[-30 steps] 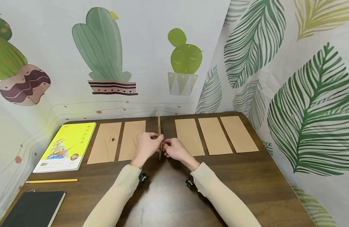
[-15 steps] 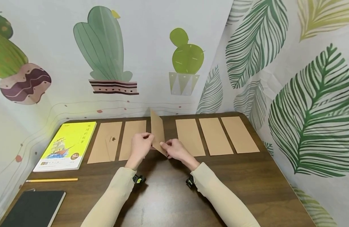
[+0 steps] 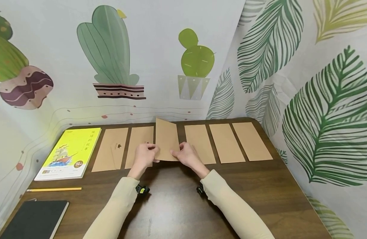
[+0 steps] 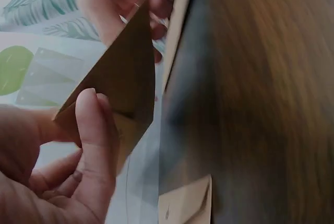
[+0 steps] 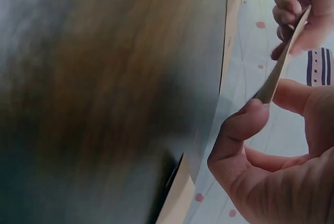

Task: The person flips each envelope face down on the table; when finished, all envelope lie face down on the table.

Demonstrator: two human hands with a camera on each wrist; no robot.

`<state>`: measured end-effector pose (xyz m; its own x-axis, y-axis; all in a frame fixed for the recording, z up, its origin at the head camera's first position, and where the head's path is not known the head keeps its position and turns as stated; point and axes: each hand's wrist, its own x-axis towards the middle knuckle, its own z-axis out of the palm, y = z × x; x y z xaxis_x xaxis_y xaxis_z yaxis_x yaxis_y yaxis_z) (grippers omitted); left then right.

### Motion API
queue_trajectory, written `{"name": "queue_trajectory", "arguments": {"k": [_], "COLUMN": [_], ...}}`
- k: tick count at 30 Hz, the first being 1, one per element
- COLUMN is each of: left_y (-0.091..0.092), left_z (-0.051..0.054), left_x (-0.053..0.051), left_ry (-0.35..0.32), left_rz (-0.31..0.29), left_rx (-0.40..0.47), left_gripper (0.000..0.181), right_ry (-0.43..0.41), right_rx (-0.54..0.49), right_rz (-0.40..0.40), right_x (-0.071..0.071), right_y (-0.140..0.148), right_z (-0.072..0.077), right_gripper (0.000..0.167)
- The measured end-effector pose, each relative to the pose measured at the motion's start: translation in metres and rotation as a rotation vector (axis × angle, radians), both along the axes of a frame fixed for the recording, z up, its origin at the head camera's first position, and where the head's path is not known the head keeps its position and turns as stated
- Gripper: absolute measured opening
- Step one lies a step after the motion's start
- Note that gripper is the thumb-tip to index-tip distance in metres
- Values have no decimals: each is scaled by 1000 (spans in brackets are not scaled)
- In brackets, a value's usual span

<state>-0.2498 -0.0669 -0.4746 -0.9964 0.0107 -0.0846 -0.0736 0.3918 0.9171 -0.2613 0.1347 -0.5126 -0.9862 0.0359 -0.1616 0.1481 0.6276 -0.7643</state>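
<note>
A brown kraft envelope (image 3: pixel 166 137) is held up off the table, tilted, with its plain face towards the head camera. My left hand (image 3: pixel 145 154) pinches its lower left edge between thumb and fingers. At the lower right corner, my right hand (image 3: pixel 188 154) pinches it too. The left wrist view shows the raised envelope (image 4: pixel 122 72) from its underside, with a flap fold partly visible. On the table to the left lie two envelopes (image 3: pixel 110 152) with a crown print and flap showing; my left hand partly covers the nearer one (image 3: pixel 141 134).
Three plain-side-up envelopes (image 3: pixel 226 144) lie in a row at the right. A yellow book (image 3: pixel 68 152), a yellow pencil (image 3: pixel 55 189) and a black notebook (image 3: pixel 35 219) occupy the left side of the brown table (image 3: pixel 177 205). A patterned cloth wall (image 3: pixel 159 66) stands close behind.
The envelope has turned from edge-on to showing its plain face. My left hand has moved left and slightly down; both hands keep hold of the envelope.
</note>
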Motion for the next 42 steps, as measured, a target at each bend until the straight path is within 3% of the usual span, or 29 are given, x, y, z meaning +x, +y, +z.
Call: {"name": "queue_trajectory", "arguments": {"k": [6, 11, 15, 17, 18, 20, 21, 22, 26, 30, 33, 34, 35, 39, 41, 42], "left_y": [-2, -1, -6, -4, -4, 0, 1, 3, 3, 2, 4, 4, 5, 5, 5, 4], "left_z": [-4, -11, -39, -42, -48, -39, -42, -37, -53, -70, -73, -73, -67, -65, -65, -72], "left_x": [-5, -11, -27, -29, -33, -30, -32, -31, -41, -52, -55, -55, -51, -48, -48, -53], "left_ry": [-67, -33, 27, 12, 22, -21, -16, -36, -29, 37, 75, 80, 89, 103, 116, 112], "left_rz": [-35, -81, -131, -139, -138, -128, -129, -121, -147, -177, -183, -185, -188, -187, -196, -197], "left_rx": [-172, -311, -422, -466, -493, -525, -547, -565, -597, -627, -664, -672, -678, -670, -663, -665], "left_gripper": [29, 22, 19, 18, 19, 22, 25, 28, 37, 36, 33, 32, 31, 32, 34, 36], "right_ry": [12, 16, -5, -23, -22, -24, -29, -37, -45, 5, 37, 32, 36, 60, 76, 82], "right_rx": [144, 201, 245, 259, 265, 274, 271, 265, 265, 314, 345, 345, 351, 368, 383, 385], "right_rz": [-1, 17, 42, 58, 66, 82, 89, 95, 112, 110, 106, 104, 106, 124, 130, 132], "right_x": [-16, -22, -23, -20, -19, -15, -10, -6, 8, 9, 10, 13, 14, 12, 5, 0], "right_y": [2, 4, 5, 3, 3, 2, 1, 0, -2, -2, -3, -4, -5, -5, -3, -2], "right_z": [-29, -39, -37, -30, -29, -19, -12, -3, 20, 17, 17, 24, 24, 19, 6, -2], "right_gripper": [63, 62, 50, 36, 32, 34, 38, 42, 48, 46, 45, 45, 46, 47, 46, 47]}}
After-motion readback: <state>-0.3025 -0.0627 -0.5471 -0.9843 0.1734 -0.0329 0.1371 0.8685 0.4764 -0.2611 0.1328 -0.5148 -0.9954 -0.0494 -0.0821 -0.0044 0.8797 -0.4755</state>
